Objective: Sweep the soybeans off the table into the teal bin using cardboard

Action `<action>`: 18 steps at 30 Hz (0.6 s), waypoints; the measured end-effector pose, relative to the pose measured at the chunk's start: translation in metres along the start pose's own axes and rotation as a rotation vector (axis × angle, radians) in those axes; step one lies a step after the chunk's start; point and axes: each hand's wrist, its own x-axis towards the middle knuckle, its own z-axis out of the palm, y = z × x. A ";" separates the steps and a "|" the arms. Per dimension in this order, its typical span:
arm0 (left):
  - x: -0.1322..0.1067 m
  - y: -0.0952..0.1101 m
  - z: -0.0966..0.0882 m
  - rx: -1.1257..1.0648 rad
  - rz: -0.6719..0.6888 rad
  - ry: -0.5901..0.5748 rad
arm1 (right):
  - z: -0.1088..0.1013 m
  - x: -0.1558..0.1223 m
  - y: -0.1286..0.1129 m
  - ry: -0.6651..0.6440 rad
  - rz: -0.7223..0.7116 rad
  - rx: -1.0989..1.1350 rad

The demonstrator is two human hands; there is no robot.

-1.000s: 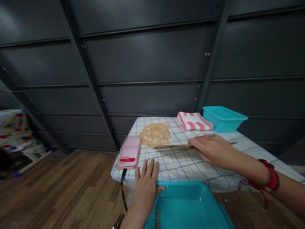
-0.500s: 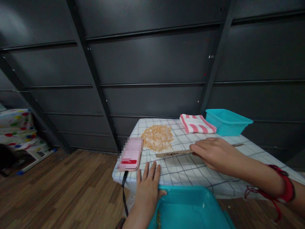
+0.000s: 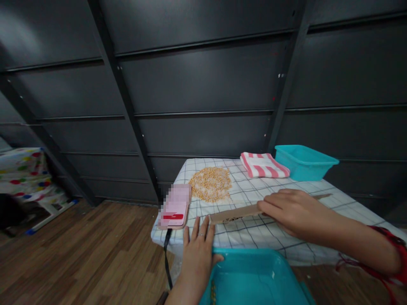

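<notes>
My right hand (image 3: 294, 209) grips a long flat wooden stick (image 3: 233, 214) that lies across the checked tablecloth (image 3: 254, 231), its left end close to my left fingertips. My left hand (image 3: 199, 248) rests at the table's near edge with fingers stretched out flat, its thumb on the rim of a teal plastic tub (image 3: 254, 277) held below the edge. A few yellow grains lie inside the tub. A pile of yellow grains (image 3: 210, 183) sits on the cloth beyond the stick, apart from it.
A pink phone (image 3: 174, 206) with a black cable lies at the table's left corner. A folded red-and-white striped towel (image 3: 263, 165) and a second teal tub (image 3: 303, 162) stand at the back. Dark metal wall behind, wood floor left, spotted fabric (image 3: 23, 173) far left.
My right hand has drawn the stick nearer to me and the table's front edge, away from the grain pile. My left hand stayed at the tub rim.
</notes>
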 end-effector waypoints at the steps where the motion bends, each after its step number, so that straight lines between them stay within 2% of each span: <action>1: 0.000 0.000 -0.001 0.000 0.005 -0.005 | -0.001 -0.002 0.000 0.001 -0.004 -0.001; 9: 0.000 -0.002 0.005 0.015 0.022 0.034 | -0.005 -0.027 -0.006 0.013 0.048 0.067; 15: -0.001 -0.002 0.004 0.021 0.025 0.032 | -0.020 -0.044 -0.009 -0.005 0.082 0.224; 18: -0.002 -0.002 0.002 0.020 0.026 0.018 | -0.027 -0.051 -0.010 -0.004 0.147 0.296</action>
